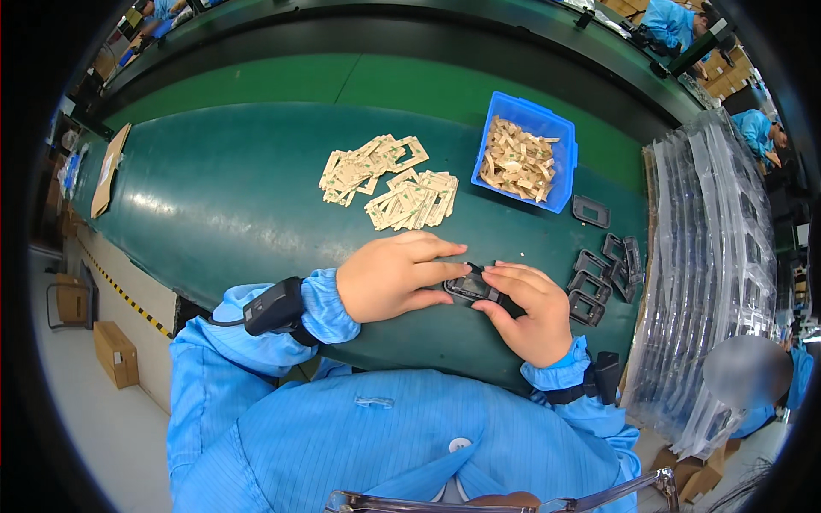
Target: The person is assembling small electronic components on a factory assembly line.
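Observation:
A small black plastic frame (471, 287) with a rectangular opening lies on the green table, held between my two hands. My left hand (398, 272) grips its left end with thumb and fingers. From the other side my right hand (532, 306) pinches the right end, its fingertips along the upper edge. Part of the frame is hidden by my fingers. Beyond my hands lie two heaps of flat beige rectangular adhesive frames with green marks, a nearer pile (414, 200) and a farther pile (368, 167).
A blue bin (560, 179) full of beige strips stands at the back right. Several black frames (588, 299) lie right of my hand, and one more frame (591, 210) sits near the bin. Stacked clear plastic trays (701, 256) rise along the right edge. Cardboard (109, 169) lies far left.

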Demonstrator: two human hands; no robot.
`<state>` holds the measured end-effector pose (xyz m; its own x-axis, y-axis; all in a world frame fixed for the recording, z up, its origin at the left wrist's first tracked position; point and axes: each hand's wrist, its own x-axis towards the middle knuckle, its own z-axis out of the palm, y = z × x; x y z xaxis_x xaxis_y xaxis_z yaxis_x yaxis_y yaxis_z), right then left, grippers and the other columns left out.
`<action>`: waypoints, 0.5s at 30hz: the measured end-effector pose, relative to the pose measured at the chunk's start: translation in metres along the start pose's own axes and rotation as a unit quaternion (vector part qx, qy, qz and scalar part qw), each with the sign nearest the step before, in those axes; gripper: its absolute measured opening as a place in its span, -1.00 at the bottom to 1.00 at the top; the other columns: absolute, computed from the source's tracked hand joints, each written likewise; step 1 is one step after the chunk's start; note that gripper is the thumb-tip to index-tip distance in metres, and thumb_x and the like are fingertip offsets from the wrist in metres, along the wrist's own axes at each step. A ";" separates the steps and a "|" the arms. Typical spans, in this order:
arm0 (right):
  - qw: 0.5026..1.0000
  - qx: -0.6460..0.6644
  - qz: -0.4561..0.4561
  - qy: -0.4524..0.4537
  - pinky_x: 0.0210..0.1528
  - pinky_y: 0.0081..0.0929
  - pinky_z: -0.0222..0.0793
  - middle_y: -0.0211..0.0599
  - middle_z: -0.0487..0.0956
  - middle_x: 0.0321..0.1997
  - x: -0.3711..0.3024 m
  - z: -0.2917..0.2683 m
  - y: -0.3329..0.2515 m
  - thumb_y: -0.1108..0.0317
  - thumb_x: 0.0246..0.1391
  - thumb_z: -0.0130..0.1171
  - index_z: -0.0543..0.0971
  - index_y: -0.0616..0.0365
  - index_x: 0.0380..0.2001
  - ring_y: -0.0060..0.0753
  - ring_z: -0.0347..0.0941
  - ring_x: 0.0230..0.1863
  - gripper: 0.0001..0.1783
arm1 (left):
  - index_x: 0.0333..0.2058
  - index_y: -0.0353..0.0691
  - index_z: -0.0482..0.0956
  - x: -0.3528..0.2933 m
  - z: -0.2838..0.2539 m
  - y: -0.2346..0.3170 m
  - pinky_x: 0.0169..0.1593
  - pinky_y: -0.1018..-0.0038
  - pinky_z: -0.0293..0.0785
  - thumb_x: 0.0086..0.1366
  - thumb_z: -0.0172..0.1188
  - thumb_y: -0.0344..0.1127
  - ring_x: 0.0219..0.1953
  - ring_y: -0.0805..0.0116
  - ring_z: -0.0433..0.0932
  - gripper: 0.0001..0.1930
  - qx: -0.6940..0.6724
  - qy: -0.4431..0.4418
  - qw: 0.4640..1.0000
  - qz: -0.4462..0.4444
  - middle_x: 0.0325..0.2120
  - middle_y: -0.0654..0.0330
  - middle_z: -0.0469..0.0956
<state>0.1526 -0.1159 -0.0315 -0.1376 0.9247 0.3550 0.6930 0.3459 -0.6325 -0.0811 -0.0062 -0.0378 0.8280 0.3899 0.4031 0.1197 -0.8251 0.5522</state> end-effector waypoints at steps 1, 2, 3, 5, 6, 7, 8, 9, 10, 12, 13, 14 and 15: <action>1.000 0.000 0.001 -0.001 0.08 -0.25 0.55 -0.15 0.70 -0.11 -0.001 0.000 0.001 0.37 -0.17 0.55 0.69 0.18 -0.17 -0.08 0.63 0.02 -0.59 | -0.01 -0.17 0.64 0.000 0.001 0.000 -0.01 0.29 0.57 0.11 0.45 -0.23 -0.03 0.11 0.59 -0.56 0.024 -0.005 1.000 0.015 0.06 0.11 0.58; 1.000 -0.004 0.001 -0.005 0.08 -0.25 0.55 -0.16 0.70 -0.10 -0.002 0.000 0.002 0.37 -0.17 0.55 0.69 0.18 -0.17 -0.09 0.63 0.02 -0.58 | -0.01 -0.17 0.64 0.000 0.003 0.000 -0.02 0.30 0.58 0.11 0.44 -0.20 -0.03 0.13 0.59 -0.54 0.048 -0.011 0.998 0.030 0.07 0.13 0.57; 1.000 -0.008 0.001 -0.009 0.07 -0.25 0.55 -0.16 0.70 -0.10 -0.003 0.000 0.002 0.37 -0.17 0.55 0.69 0.18 -0.17 -0.09 0.63 0.02 -0.58 | -0.01 -0.17 0.64 0.000 0.004 0.000 -0.02 0.30 0.58 0.11 0.44 -0.20 -0.03 0.13 0.59 -0.54 0.047 -0.011 0.998 0.028 0.07 0.13 0.57; 1.000 -0.010 0.002 -0.011 0.07 -0.25 0.55 -0.17 0.70 -0.10 -0.003 -0.001 0.001 0.36 -0.17 0.55 0.69 0.18 -0.16 -0.09 0.63 0.03 -0.58 | -0.02 -0.18 0.65 0.000 0.006 -0.001 0.01 0.30 0.57 0.15 0.39 -0.20 0.02 0.18 0.55 -0.58 0.066 -0.022 0.997 0.035 0.03 0.16 0.57; 1.000 -0.013 0.002 -0.012 0.07 -0.26 0.55 -0.17 0.70 -0.10 -0.003 -0.001 0.001 0.36 -0.18 0.55 0.69 0.18 -0.16 -0.10 0.63 0.03 -0.57 | -0.02 -0.18 0.65 0.001 0.007 -0.001 0.01 0.30 0.57 0.15 0.39 -0.20 0.02 0.18 0.55 -0.58 0.065 -0.023 0.997 0.033 0.03 0.16 0.57; 1.000 -0.011 0.003 -0.013 0.07 -0.26 0.55 -0.17 0.70 -0.10 -0.002 -0.002 0.000 0.36 -0.18 0.55 0.69 0.18 -0.16 -0.10 0.63 0.03 -0.57 | -0.03 -0.18 0.65 0.002 0.008 0.001 0.00 0.32 0.58 0.14 0.39 -0.20 0.02 0.20 0.55 -0.59 0.076 -0.020 0.996 0.035 0.00 0.18 0.58; 1.000 -0.016 -0.002 -0.018 0.07 -0.26 0.55 -0.18 0.70 -0.09 -0.001 -0.002 0.000 0.36 -0.18 0.55 0.69 0.18 -0.16 -0.10 0.63 0.03 -0.57 | -0.04 -0.18 0.66 0.002 0.009 0.001 -0.01 0.34 0.58 0.14 0.39 -0.21 0.01 0.23 0.54 -0.60 0.088 -0.017 0.995 0.037 -0.03 0.21 0.58; 1.000 -0.020 -0.006 -0.023 0.08 -0.26 0.55 -0.18 0.70 -0.09 0.000 -0.002 0.000 0.36 -0.18 0.55 0.69 0.18 -0.16 -0.10 0.63 0.04 -0.56 | -0.04 -0.18 0.66 0.001 0.008 0.002 -0.01 0.34 0.58 0.14 0.39 -0.21 0.01 0.23 0.54 -0.60 0.087 -0.019 0.995 0.036 -0.03 0.21 0.58; 1.000 -0.019 -0.005 -0.023 0.08 -0.26 0.55 -0.18 0.70 -0.09 0.000 -0.003 0.000 0.36 -0.18 0.55 0.69 0.18 -0.16 -0.10 0.63 0.04 -0.56 | -0.06 -0.19 0.67 0.002 0.008 0.003 -0.01 0.36 0.58 0.14 0.39 -0.22 0.02 0.24 0.53 -0.61 0.095 -0.024 0.995 0.035 -0.04 0.23 0.58; 0.999 -0.017 -0.007 -0.028 0.08 -0.26 0.55 -0.18 0.70 -0.08 0.000 -0.003 0.001 0.35 -0.19 0.55 0.69 0.18 -0.16 -0.09 0.62 0.05 -0.55 | -0.07 -0.19 0.68 0.002 0.009 0.003 -0.02 0.38 0.59 0.14 0.38 -0.22 0.02 0.26 0.52 -0.63 0.102 -0.030 0.994 0.034 -0.06 0.25 0.58; 0.999 -0.016 -0.007 -0.028 0.08 -0.26 0.55 -0.18 0.70 -0.08 0.000 -0.004 0.001 0.35 -0.19 0.55 0.69 0.18 -0.16 -0.09 0.62 0.05 -0.55 | -0.08 -0.17 0.69 0.002 0.009 0.003 -0.02 0.36 0.59 0.12 0.40 -0.22 0.01 0.24 0.53 -0.63 0.095 -0.028 0.995 0.031 -0.05 0.23 0.58; 0.999 -0.016 -0.006 -0.030 0.09 -0.27 0.55 -0.18 0.70 -0.07 0.001 -0.004 0.001 0.35 -0.20 0.55 0.69 0.18 -0.16 -0.10 0.62 0.05 -0.55 | -0.08 -0.14 0.70 0.002 0.009 0.002 -0.03 0.35 0.59 0.11 0.41 -0.22 0.00 0.23 0.54 -0.63 0.087 -0.026 0.995 0.029 -0.04 0.21 0.58; 0.999 -0.015 -0.005 -0.032 0.09 -0.27 0.55 -0.18 0.70 -0.06 0.000 -0.004 0.002 0.35 -0.20 0.55 0.69 0.18 -0.16 -0.10 0.62 0.06 -0.55 | -0.08 -0.14 0.70 0.002 0.009 0.003 -0.03 0.35 0.59 0.11 0.41 -0.22 0.00 0.23 0.54 -0.63 0.087 -0.026 0.995 0.029 -0.04 0.21 0.58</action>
<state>0.1564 -0.1156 -0.0296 -0.1898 0.9297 0.3156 0.7125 0.3516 -0.6072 -0.0740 -0.0111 -0.0417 0.8630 0.3222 0.3892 0.1608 -0.9054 0.3930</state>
